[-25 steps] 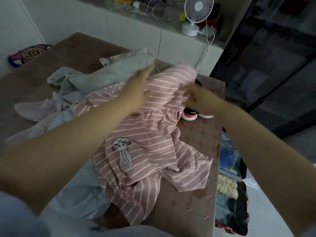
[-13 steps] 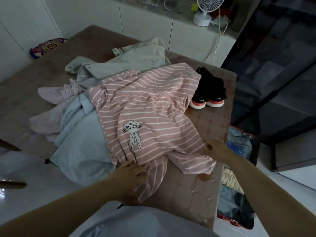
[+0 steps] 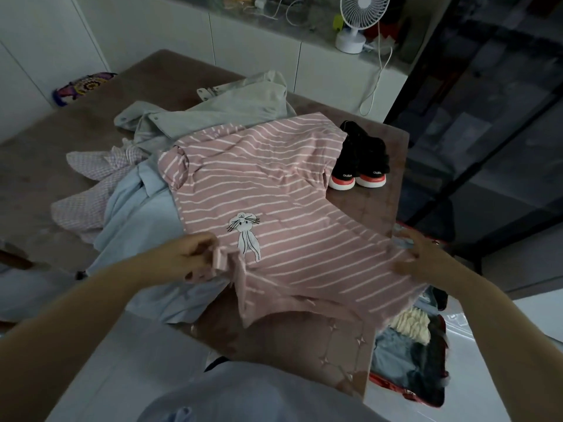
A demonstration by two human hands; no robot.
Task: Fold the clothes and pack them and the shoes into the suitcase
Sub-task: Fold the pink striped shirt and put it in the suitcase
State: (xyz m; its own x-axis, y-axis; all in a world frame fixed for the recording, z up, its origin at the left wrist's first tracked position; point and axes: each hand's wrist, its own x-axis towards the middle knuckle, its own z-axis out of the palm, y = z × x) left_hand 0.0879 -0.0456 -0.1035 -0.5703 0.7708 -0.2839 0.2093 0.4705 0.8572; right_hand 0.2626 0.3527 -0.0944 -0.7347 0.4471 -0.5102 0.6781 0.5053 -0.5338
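A pink striped T-shirt [image 3: 274,190] with a grey rabbit print lies spread across the brown table [image 3: 304,339], on top of other clothes. My left hand [image 3: 190,257] pinches a bunched bit of the shirt's near left edge. My right hand [image 3: 423,258] holds the shirt's near right edge with curled fingers. A pair of black shoes [image 3: 361,164] with white and red soles stands at the table's far right, beside the shirt. The open red suitcase [image 3: 411,360] lies on the floor at the lower right, with clothes in it.
A light blue garment [image 3: 137,226], a pale checked garment [image 3: 91,178] and a grey jacket [image 3: 231,108] lie heaped left of and behind the shirt. A white fan [image 3: 359,19] with a hanging cable stands on the counter behind. A patterned cushion [image 3: 82,86] sits at the far left.
The shirt went from bunched up in the air to lying flat on the table. Both hands came down to its near edge and drew it out flatter and wider.
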